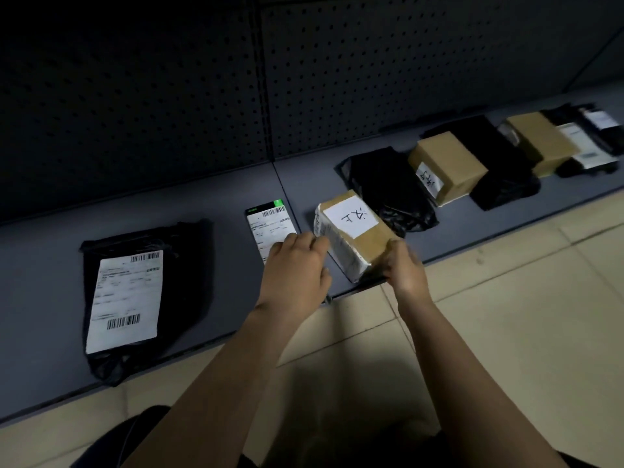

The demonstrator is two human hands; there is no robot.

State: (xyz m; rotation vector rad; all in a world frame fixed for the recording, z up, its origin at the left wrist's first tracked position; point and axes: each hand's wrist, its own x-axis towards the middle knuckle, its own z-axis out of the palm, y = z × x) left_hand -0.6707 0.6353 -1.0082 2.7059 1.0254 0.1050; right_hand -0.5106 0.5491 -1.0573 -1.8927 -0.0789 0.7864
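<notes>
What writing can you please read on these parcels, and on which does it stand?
Nearest box, white label: handwritten characters, upside down, not surely legible.
Second box, label: handwriting, blurred.
Black bag and flat parcel, shipping labels: barcodes; print too blurred.

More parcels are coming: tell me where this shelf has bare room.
Bare shelf lies between the big black bag and the small labelled parcel, and left of that bag. Right of the cardboard box, bags and boxes crowd together.
</notes>
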